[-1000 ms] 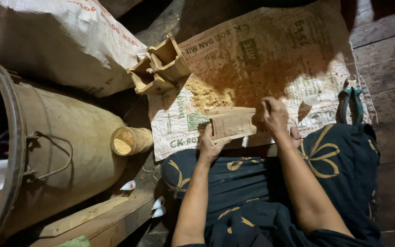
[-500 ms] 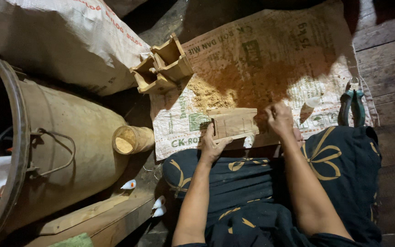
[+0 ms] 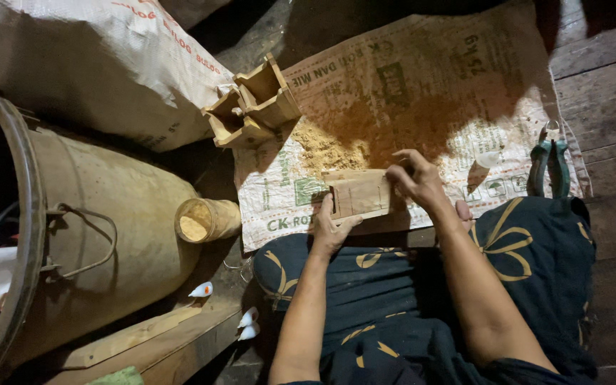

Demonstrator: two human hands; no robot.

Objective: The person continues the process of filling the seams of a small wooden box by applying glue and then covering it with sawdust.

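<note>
Woven sacking covers the floor beneath your hands. Your left hand grips the near end of a small wooden box; your right hand pinches its far-right edge, sawdust just beyond.

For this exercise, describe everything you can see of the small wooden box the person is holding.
The wooden box is small, flat and rectangular, of pale brown, dusty wood, with a strip along its top edge. It lies level over the printed sack, just below a sawdust pile. The left hand grips its lower left corner; the right hand pinches its right end. Its underside is hidden.
</note>
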